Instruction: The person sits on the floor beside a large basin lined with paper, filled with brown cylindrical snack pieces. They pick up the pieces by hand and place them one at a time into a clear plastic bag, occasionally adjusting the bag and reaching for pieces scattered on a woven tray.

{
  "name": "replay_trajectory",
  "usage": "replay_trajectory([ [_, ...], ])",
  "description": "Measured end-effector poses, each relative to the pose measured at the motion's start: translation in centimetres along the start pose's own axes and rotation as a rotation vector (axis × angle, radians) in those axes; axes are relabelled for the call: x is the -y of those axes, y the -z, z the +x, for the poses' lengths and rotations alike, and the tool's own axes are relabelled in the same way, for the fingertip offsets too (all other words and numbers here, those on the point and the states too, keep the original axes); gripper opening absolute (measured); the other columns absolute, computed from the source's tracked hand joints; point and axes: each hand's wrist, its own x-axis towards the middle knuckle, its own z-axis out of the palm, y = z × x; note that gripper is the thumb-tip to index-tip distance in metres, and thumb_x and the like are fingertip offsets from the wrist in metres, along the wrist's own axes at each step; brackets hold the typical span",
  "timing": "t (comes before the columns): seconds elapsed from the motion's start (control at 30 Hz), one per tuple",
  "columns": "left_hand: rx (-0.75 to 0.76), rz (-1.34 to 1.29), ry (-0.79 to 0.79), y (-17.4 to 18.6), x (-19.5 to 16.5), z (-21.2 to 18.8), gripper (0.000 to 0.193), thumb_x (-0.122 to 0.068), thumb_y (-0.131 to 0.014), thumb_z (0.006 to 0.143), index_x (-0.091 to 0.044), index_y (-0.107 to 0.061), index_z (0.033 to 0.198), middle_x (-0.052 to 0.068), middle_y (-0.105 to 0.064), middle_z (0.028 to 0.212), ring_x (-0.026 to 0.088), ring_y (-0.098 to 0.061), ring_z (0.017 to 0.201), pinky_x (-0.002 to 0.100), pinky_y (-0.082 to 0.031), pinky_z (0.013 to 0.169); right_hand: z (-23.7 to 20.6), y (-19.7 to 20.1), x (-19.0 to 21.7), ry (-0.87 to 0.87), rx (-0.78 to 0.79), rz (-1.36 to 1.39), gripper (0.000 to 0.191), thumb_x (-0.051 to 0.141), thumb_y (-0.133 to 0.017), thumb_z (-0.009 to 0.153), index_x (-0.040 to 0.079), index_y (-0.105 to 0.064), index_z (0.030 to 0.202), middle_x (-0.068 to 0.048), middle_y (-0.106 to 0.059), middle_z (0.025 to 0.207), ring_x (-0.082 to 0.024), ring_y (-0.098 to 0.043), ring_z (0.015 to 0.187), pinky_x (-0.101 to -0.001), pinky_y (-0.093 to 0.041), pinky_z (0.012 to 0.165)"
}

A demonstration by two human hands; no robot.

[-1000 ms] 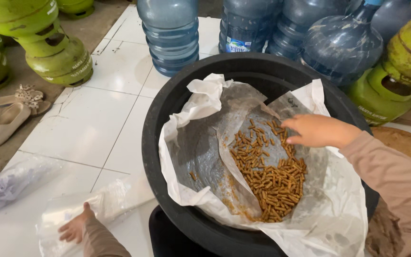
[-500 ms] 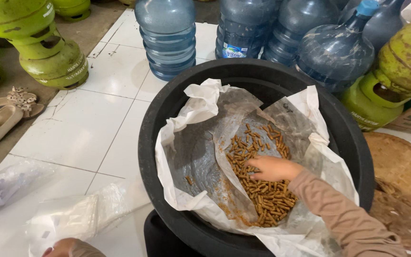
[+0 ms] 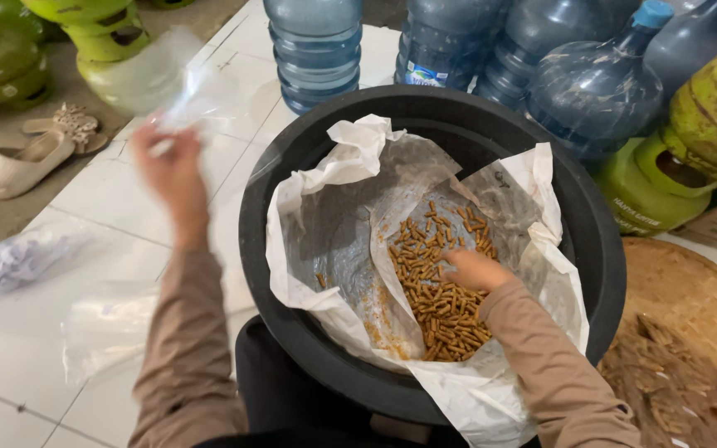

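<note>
Brown pellets point(image 3: 441, 290) lie every way under right hand point(image 3: 473, 270)

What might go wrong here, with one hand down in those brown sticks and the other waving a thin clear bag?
The clear plastic bag in the left hand is limp and blurred, so it may be hard to hold open for filling. The right hand digs in brown snack sticks, which might break or fall over the black tub rim. The white liner bag looks crumpled and could slip.
</note>
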Motion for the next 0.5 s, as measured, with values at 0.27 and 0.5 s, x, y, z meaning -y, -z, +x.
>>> replay_trajectory([
  [0.27,0.712,0.31,0.341,-25.2,-2.2,-10.7,0.021,-0.019,-0.076,0.096,-0.013,-0.072,0.115,0.004,-0.069,0.073,0.014,-0.067,0.066,0.03,-0.053,0.061,-0.8,3.6,-0.5,0.269,-0.683,0.37,0.056,0.02,-0.072,0.091,0.0,-0.052,0.14,-0.024,-0.062,0.133,-0.037,-0.063,0.117,-0.0441,-0.051,0.095],
  [0.5,0.601,0.145,0.376,-24.8,6.4,-20.2,0.031,-0.013,-0.06,0.091,-0.012,-0.076,0.118,0.005,-0.078,0.1,0.015,-0.075,0.089,0.03,-0.058,0.076,-2.6,6.6,0.0,-0.008,-1.028,0.457,0.043,0.013,-0.07,0.094,0.003,-0.059,0.135,-0.016,-0.07,0.114,-0.027,-0.068,0.102,-0.0393,-0.054,0.081],
])
